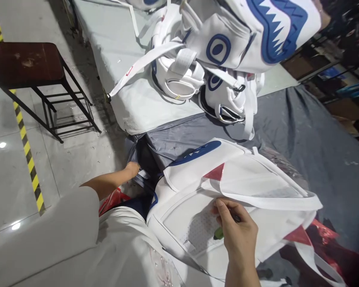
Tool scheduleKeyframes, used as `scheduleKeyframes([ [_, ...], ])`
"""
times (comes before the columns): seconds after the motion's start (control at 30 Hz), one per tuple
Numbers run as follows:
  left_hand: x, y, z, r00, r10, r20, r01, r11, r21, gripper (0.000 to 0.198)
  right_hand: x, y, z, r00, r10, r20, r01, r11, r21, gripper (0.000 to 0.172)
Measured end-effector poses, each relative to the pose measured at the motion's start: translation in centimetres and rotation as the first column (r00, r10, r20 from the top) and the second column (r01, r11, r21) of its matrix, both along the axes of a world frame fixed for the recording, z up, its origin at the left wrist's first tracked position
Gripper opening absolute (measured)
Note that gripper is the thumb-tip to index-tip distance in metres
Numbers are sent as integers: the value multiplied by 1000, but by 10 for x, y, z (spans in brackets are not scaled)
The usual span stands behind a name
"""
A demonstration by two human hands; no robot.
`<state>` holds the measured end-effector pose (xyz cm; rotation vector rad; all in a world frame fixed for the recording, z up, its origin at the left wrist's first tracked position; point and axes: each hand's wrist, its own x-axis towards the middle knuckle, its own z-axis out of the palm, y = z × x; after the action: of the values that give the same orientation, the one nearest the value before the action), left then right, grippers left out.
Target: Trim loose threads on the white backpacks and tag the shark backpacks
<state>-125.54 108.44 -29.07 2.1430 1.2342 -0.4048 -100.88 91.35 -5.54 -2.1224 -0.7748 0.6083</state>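
Observation:
A white backpack (194, 199) with red triangles, straps and a blue toothed patch lies on its side before me, against my lap. Over its back panel, my right hand (237, 227) is closed, thumb and fingertips pinched together. A small tool with a green part (218, 233) and a dark part pokes out of that hand; its exact kind is unclear. My left hand (133, 169) reaches to the dark grey cloth (167, 135) at the table's corner, left of the backpack. Its fingers are hidden there.
More white backpacks (179, 75) with blue eyes are heaped on the pale tabletop (107, 44); another person's hand (324, 18) is at the far right one. A stool (26, 63) stands left, by striped floor tape (25, 139). Red plastic (329, 239) lies right of the backpack.

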Motion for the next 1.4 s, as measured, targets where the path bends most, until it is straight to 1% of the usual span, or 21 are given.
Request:
scheduleKeyframes([
  [0.13, 1, -2, 4, 996, 52, 69, -57, 995, 76, 35, -5, 1, 4, 1000, 21, -17, -20, 999, 34, 39],
  [0.27, 2, -9, 4, 971, 10, 238, -66, 972, 225, 30, -6, -11, 7, 992, 15, -123, -2, 995, 103, 41],
  [0.37, -7, -13, 8, 910, -48, 412, -108, 931, 348, 14, -6, -24, 6, 967, 25, -254, 11, 990, 141, 42],
  [0.5, -19, -18, 26, 786, -101, 610, -246, 854, 459, 19, -14, -39, 5, 948, 50, -313, 9, 983, 183, 43],
  [0.6, -21, -25, 53, 695, -167, 699, -314, 805, 504, 19, -24, -48, 4, 947, 111, -301, -51, 979, 199, 43],
  [0.7, -18, -39, 96, 618, -264, 740, -335, 763, 552, 19, -34, -57, 0, 918, 181, -353, -128, 977, 168, 40],
  [0.73, -16, -45, 114, 597, -328, 732, -298, 756, 582, 17, -37, -59, -1, 902, 201, -383, -149, 975, 162, 40],
  [0.8, -6, -59, 149, 541, -535, 649, -129, 710, 692, 15, -40, -61, -3, 861, 236, -451, -171, 969, 180, 42],
  [0.87, 12, -76, 177, 426, -761, 489, 71, 567, 821, 15, -43, -62, -3, 820, 273, -503, -184, 958, 220, 46],
  [0.9, 24, -84, 188, 368, -825, 428, 129, 501, 856, 14, -43, -63, -2, 800, 305, -517, -212, 950, 231, 45],
  [0.93, 35, -91, 196, 325, -860, 395, 161, 461, 873, 11, -43, -64, 0, 782, 338, -524, -251, 940, 232, 43],
  [0.97, 47, -96, 201, 295, -867, 401, 174, 461, 870, 10, -41, -67, 2, 764, 370, -529, -294, 929, 225, 39],
  [1.03, 66, -103, 207, 247, -848, 470, 180, 516, 837, 13, -36, -76, 6, 734, 415, -538, -364, 909, 204, 33],
  [1.1, 79, -104, 211, 211, -807, 552, 154, 585, 797, 23, -28, -88, 6, 744, 385, -546, -339, 922, 187, 33],
  [1.13, 85, -103, 212, 219, -785, 580, 109, 610, 785, 28, -24, -95, 4, 767, 333, -548, -279, 943, 183, 35],
  [1.17, 90, -102, 213, 255, -768, 588, 49, 617, 785, 31, -19, -100, 1, 793, 264, -549, -192, 964, 186, 36],
  [1.2, 96, -101, 214, 313, -755, 576, -12, 603, 797, 32, -14, -105, -2, 815, 187, -549, -89, 976, 200, 36],
  [1.27, 109, -101, 214, 461, -725, 512, -89, 536, 840, 28, -6, -109, -9, 838, 64, -542, 92, 963, 255, 36],
  [1.3, 116, -101, 214, 529, -709, 467, -96, 497, 862, 28, -3, -108, -12, 852, 28, -523, 142, 949, 282, 38],
  [1.33, 123, -102, 213, 582, -692, 427, -90, 468, 879, 29, -1, -106, -15, 874, 3, -486, 166, 938, 304, 39],
  [1.4, 135, -102, 210, 642, -666, 380, -90, 428, 900, 24, 0, -100, -19, 928, -35, -371, 165, 931, 326, 36],
])
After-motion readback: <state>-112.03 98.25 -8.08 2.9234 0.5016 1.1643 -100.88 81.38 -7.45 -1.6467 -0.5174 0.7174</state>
